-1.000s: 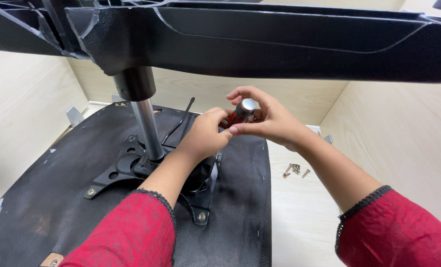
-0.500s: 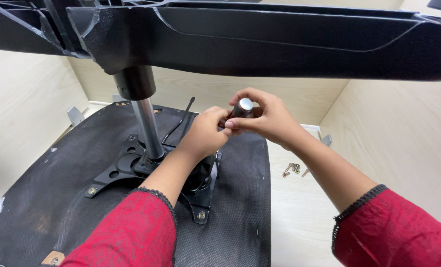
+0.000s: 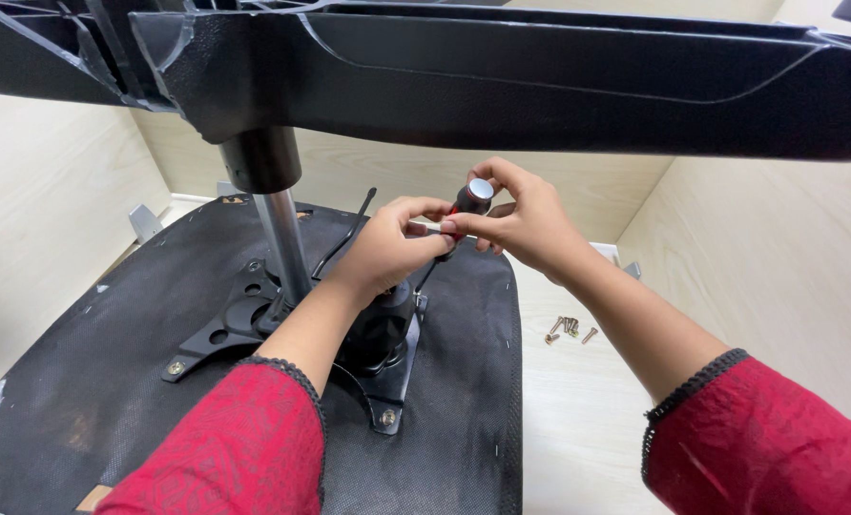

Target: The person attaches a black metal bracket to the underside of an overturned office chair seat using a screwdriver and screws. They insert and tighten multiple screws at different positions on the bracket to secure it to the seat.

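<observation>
Screwdriver point(image 3: 466, 208) upright between both hands' pinching fingers point(image 3: 424, 212) above chair seat point(image 3: 111, 381)

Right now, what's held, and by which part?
Both hands grip one screwdriver: right hand around its red-black handle below the silver cap, left hand pinching the shaft near the handle.

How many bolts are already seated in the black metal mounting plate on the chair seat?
2 show: one bolt at the plate's left corner, one bolt at its near corner. The person's left hand and forearm may hide others.
</observation>
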